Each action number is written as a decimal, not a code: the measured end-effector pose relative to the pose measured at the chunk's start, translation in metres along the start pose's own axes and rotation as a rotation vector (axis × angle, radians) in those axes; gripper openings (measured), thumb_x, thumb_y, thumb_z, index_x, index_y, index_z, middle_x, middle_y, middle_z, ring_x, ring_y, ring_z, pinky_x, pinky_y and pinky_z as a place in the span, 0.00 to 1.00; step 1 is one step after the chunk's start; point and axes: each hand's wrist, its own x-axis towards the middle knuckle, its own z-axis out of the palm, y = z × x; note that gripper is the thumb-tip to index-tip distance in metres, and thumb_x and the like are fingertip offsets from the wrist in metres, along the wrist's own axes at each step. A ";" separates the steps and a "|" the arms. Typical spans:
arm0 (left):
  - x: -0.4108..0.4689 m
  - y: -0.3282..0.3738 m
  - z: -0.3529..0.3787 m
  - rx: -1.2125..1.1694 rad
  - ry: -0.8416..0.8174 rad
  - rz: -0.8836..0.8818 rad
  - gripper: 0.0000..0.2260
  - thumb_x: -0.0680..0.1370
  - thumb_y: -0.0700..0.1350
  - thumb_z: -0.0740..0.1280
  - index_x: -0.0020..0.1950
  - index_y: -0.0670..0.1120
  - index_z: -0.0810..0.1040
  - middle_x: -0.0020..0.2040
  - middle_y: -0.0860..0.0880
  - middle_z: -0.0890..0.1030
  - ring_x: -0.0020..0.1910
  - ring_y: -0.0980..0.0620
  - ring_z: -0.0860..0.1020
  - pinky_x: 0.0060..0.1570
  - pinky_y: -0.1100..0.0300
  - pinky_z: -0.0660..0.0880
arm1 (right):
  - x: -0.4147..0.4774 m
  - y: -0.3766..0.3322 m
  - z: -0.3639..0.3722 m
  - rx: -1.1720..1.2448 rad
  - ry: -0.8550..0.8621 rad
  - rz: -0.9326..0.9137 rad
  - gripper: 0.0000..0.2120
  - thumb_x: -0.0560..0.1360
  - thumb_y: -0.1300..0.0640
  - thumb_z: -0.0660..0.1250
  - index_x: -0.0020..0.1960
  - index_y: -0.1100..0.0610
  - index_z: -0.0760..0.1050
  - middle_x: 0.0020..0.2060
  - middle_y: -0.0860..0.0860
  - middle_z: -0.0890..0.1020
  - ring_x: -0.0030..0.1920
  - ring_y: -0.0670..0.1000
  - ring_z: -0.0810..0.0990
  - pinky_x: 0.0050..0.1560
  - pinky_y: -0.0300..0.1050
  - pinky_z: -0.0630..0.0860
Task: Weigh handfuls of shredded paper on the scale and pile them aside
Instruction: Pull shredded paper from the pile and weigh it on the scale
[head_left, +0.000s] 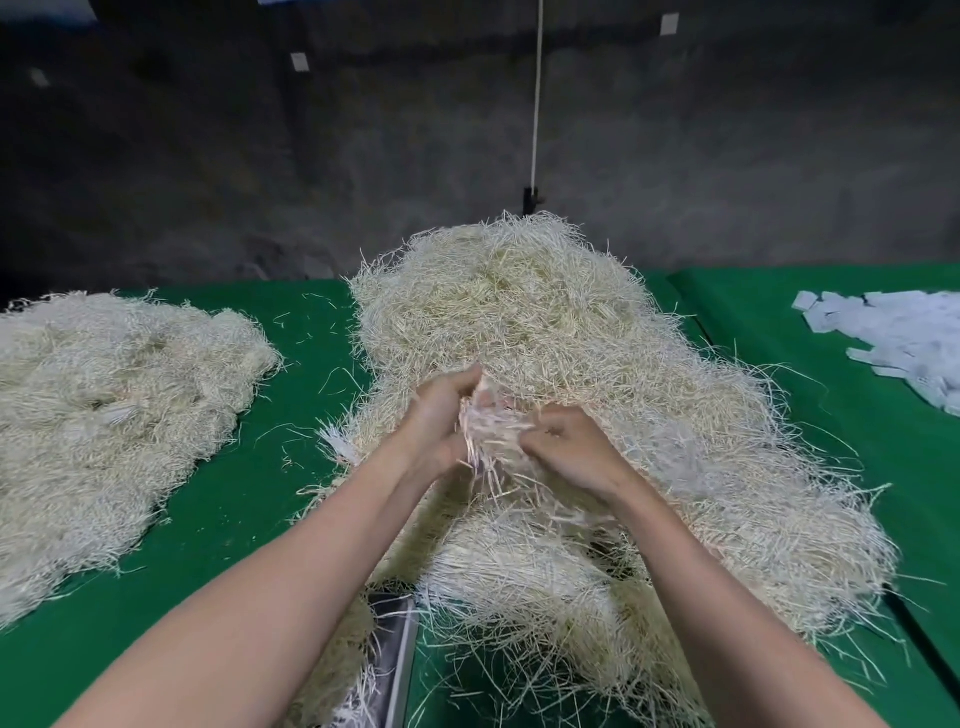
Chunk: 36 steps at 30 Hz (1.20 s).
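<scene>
Both bare arms reached forward, left hand (439, 423) and right hand (571, 452) curled around a wispy handful of shredded paper (493, 431) atop the straw-like cream heap (519, 322) on green cloth (218, 525).

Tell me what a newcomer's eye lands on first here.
The huge heap of shredded paper mid-table, where the left grip and right grip hold a handful over it. Next, a second pile at the left and white slips at the far right of the green table.
</scene>
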 end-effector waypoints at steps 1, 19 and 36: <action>0.003 0.002 0.001 0.031 0.054 0.026 0.04 0.79 0.40 0.60 0.51 0.41 0.73 0.63 0.39 0.73 0.62 0.41 0.75 0.59 0.43 0.74 | 0.002 0.009 -0.001 -0.236 0.039 -0.012 0.14 0.76 0.54 0.63 0.36 0.61 0.75 0.46 0.47 0.75 0.42 0.47 0.75 0.48 0.41 0.76; -0.001 0.032 -0.033 0.124 0.270 0.210 0.05 0.78 0.43 0.64 0.45 0.43 0.76 0.49 0.49 0.78 0.55 0.50 0.75 0.60 0.49 0.73 | -0.025 0.006 -0.041 -0.716 -0.010 0.099 0.14 0.69 0.52 0.71 0.49 0.41 0.69 0.55 0.37 0.68 0.55 0.42 0.67 0.69 0.53 0.62; -0.015 0.048 -0.044 -0.248 0.050 0.235 0.06 0.81 0.43 0.60 0.53 0.42 0.72 0.34 0.48 0.76 0.28 0.54 0.73 0.27 0.62 0.72 | -0.007 0.068 0.025 -0.479 0.077 0.256 0.17 0.77 0.68 0.58 0.37 0.47 0.66 0.46 0.49 0.71 0.49 0.48 0.73 0.49 0.37 0.73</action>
